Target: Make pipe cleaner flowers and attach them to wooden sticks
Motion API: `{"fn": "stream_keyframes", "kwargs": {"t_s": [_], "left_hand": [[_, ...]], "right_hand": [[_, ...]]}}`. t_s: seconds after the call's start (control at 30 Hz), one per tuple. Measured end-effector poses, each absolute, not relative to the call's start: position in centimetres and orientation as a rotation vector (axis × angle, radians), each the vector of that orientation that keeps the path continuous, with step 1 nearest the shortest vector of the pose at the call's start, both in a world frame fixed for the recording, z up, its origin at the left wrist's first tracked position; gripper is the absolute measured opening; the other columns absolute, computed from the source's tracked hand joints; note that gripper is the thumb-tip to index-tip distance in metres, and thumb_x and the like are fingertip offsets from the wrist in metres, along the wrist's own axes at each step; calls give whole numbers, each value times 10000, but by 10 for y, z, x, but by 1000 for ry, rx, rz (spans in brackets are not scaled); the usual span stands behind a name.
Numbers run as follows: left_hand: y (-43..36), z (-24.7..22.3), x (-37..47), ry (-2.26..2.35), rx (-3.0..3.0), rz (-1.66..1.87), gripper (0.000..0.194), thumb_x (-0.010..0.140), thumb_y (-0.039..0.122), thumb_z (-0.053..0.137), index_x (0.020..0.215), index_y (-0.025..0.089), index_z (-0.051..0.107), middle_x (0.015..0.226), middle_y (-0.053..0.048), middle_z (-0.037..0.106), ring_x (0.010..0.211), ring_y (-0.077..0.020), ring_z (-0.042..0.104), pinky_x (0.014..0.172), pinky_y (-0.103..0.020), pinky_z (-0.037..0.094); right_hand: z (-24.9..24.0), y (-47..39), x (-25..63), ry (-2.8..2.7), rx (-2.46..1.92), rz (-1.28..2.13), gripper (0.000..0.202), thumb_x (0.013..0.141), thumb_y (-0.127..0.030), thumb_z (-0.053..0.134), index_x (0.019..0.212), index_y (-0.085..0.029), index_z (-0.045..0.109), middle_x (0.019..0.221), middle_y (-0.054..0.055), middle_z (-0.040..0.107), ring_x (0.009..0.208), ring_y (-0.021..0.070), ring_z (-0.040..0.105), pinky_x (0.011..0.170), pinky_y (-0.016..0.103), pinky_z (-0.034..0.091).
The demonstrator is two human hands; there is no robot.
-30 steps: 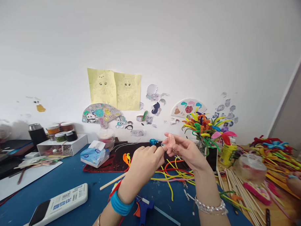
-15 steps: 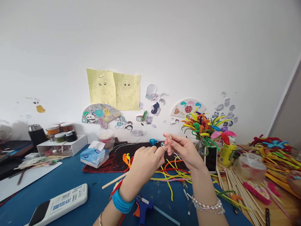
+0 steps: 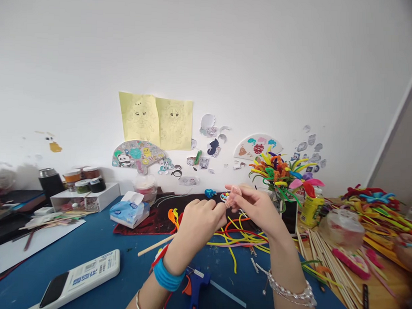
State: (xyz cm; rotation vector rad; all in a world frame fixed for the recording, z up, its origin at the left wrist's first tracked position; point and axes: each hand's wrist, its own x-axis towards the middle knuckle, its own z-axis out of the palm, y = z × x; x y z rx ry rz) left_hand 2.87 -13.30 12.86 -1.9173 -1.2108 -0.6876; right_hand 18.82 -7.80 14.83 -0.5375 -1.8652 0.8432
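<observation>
Both hands meet in mid-air above the middle of the table. My left hand [image 3: 202, 219] is closed, back towards me, its thumb and forefinger at the lower end of a small pale pink fuzzy piece, seemingly pipe cleaner [image 3: 236, 191]. The fingers of my right hand [image 3: 253, 205] pinch the upper part of it. Fingers hide much of its shape. A wooden stick [image 3: 155, 246] shows left of my left wrist; whether the hand touches it I cannot tell. Beneath and behind the hands lie loose yellow and red pipe cleaners [image 3: 231, 250].
A blue glue gun [image 3: 197, 287] lies near the front edge. Left are a white phone-like device [image 3: 83, 276] and a tissue pack [image 3: 129, 212]. A pipe-cleaner bouquet [image 3: 282, 175], yellow bottle [image 3: 312, 210] and wooden sticks [image 3: 327, 262] are right. Another person's hand [image 3: 407, 249] shows at far right.
My right hand has turned slightly and its forearm has shifted right. More of the pink piece now shows between the fingers. My left hand has hardly moved.
</observation>
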Motion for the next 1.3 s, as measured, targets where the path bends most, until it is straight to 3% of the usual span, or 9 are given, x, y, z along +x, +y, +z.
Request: {"fn": "stream_keyframes", "kwargs": {"t_s": [0.13, 0.37, 0.53, 0.63, 0.77, 0.9, 1.03, 1.17, 1.3], "left_hand": [[-132, 127, 32, -1227, -1915, -671, 169, 846, 183, 407, 742, 189, 541, 573, 6, 520, 541, -131, 496, 515, -270, 293], [-128, 126, 32, -1262, -1932, -668, 140, 841, 186, 425, 754, 185, 536, 584, 6, 542, 540, -125, 503, 517, -254, 287], [-128, 130, 24, -1348, -2002, -739, 220, 871, 236, 384, 692, 175, 496, 574, 13, 544, 513, -105, 485, 499, -233, 261], [-130, 136, 14, -1437, -1992, -822, 234, 882, 271, 365, 713, 175, 494, 574, 20, 539, 497, -94, 469, 481, -226, 224], [-135, 143, -6, -1552, -1919, -982, 221, 885, 285, 350, 750, 180, 489, 555, 29, 505, 492, -90, 436, 490, -210, 223], [-140, 148, -24, -1582, -1854, -1167, 211, 876, 288, 368, 717, 182, 460, 552, 35, 465, 497, -89, 406, 496, -211, 239], [-145, 151, -33, -1563, -1840, -1277, 194, 861, 269, 385, 693, 187, 438, 544, 37, 444, 491, -89, 383, 498, -220, 248], [-148, 154, -38, -1511, -1909, -1322, 190, 856, 256, 386, 686, 185, 432, 548, 36, 446, 500, -90, 389, 503, -223, 261], [-153, 156, -48, -1486, -1931, -1360, 189, 853, 252, 401, 677, 186, 418, 541, 44, 429, 498, -84, 382, 503, -224, 267]], "right_hand": [[148, -78, 190, -1898, -620, 544, 272, 817, -391, 515, 803, -173, 677, 802, 59, 635, 614, 145, 548, 508, 239, 434], [148, -85, 176, -1849, -683, 92, 295, 866, -318, 457, 694, -182, 654, 685, 53, 623, 649, 160, 549, 629, 270, 401], [146, -84, 178, -1819, -663, 337, 301, 847, -390, 470, 935, -181, 668, 781, 63, 643, 608, 149, 556, 573, 264, 434], [148, -81, 189, -1845, -764, 539, 402, 814, -439, 497, 1088, -171, 615, 708, 41, 636, 516, 129, 547, 492, 242, 427], [142, -79, 191, -2175, -924, 596, 418, 823, -486, 436, 881, -151, 680, 613, 32, 627, 513, 132, 564, 481, 224, 415], [100, -101, 155, -2669, -1298, 625, 590, 852, -532, 313, 603, -126, 661, 498, 64, 609, 444, 128, 567, 500, 219, 418], [39, -139, 114, -2868, -1480, 195, 567, 822, -567, 370, 709, -102, 675, 725, 159, 671, 742, 257, 645, 668, 304, 455], [0, -154, 110, -2815, -1550, 370, 583, 849, -556, 306, 702, -111, 653, 709, 149, 664, 705, 247, 650, 635, 301, 463], [-25, -150, 130, -2686, -1373, 1112, 514, 831, -575, 328, 719, -153, 601, 520, 31, 597, 416, 120, 558, 422, 186, 405]]}}
